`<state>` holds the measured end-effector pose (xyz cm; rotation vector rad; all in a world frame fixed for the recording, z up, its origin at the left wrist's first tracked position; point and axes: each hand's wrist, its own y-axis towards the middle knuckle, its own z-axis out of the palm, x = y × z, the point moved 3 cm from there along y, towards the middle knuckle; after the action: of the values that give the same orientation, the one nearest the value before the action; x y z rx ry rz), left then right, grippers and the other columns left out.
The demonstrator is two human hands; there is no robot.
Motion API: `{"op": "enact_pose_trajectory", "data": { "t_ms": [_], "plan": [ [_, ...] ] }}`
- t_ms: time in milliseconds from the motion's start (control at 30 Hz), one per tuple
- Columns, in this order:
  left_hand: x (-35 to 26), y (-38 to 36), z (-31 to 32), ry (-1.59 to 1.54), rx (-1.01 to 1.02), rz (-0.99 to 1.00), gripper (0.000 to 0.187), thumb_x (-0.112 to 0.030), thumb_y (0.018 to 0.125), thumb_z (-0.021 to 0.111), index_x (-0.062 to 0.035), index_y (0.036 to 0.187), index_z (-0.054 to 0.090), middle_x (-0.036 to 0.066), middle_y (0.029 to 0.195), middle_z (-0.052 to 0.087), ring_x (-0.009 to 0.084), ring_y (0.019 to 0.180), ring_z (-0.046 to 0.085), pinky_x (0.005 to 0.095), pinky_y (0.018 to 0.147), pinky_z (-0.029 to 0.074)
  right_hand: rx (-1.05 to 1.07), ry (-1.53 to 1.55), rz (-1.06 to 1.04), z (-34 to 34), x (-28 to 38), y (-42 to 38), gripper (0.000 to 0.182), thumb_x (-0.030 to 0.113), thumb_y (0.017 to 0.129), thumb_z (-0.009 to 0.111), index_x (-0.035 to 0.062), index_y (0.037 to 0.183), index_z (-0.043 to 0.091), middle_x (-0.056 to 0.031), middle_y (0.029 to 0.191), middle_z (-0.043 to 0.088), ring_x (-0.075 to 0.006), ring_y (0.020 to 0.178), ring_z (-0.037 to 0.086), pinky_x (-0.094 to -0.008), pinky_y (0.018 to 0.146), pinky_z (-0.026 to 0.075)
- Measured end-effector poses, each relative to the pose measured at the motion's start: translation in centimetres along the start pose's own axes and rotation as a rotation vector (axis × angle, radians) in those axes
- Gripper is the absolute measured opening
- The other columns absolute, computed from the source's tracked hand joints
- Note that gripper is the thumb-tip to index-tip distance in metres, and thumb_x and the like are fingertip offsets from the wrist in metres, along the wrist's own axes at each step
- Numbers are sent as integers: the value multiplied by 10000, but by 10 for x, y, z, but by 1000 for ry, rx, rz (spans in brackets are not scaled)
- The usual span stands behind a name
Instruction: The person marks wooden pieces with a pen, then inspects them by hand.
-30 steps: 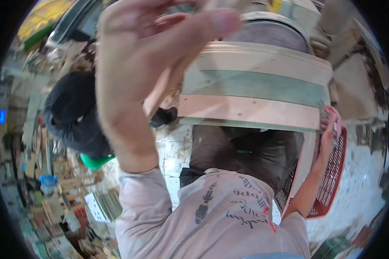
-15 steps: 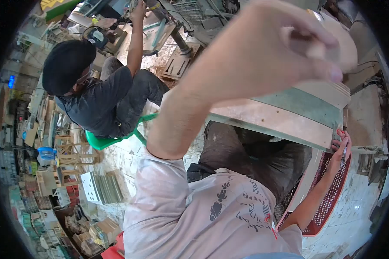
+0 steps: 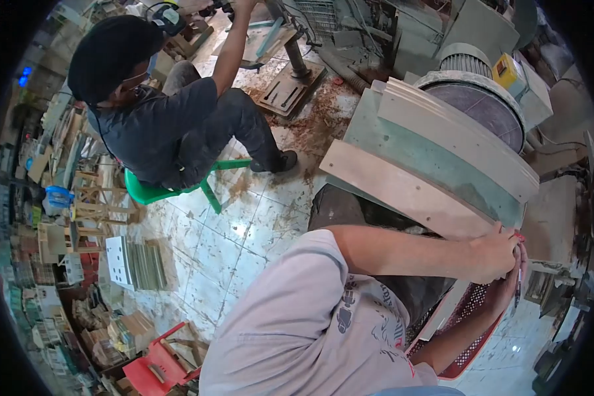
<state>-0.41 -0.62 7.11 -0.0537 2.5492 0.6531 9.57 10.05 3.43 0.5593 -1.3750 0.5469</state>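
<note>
From my feed, the left hand (image 3: pixel 492 255) reaches across to meet the right hand (image 3: pixel 510 276) at the counter (image 3: pixel 364 125)'s near right corner; I read this step as close two-handed work, the right fingers narrowed on a slim pen-like thing (image 3: pixel 518 289) — whether the left ones pinch anything, I cannot tell. The pale dotted strip (image 3: pixel 402 187) lies along the near edge, right end beside the left hand, with stacked strips (image 3: pixel 455 137) farther off. Any next move, I judge, calls for uncrossing the arms without nudging it.
</note>
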Motion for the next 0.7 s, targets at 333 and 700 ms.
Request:
{"op": "enact_pose_trajectory", "data": {
  "t_ms": [333, 700],
  "plan": [
    [50, -54, -66, -117, -274, -131, 355, -231, 744, 703, -115, 1076, 657, 117, 1172, 561, 292, 1179, 466, 514, 1004, 298, -238, -305, -72, -31, -26, 19, 310, 212, 887, 678, -6, 1088, 590, -95, 1076, 589, -166, 1006, 550, -297, 928, 430],
    [143, -270, -171, -339, -652, -1007, 262, -125, 917, 561, 18, 1120, 643, 123, 961, 621, 187, 892, 594, 286, 772, 455, -111, -760, -110, -24, -27, 20, 358, 217, 901, 667, -47, 1128, 585, -112, 1016, 604, -195, 959, 559, -306, 895, 437]
  ]
}}
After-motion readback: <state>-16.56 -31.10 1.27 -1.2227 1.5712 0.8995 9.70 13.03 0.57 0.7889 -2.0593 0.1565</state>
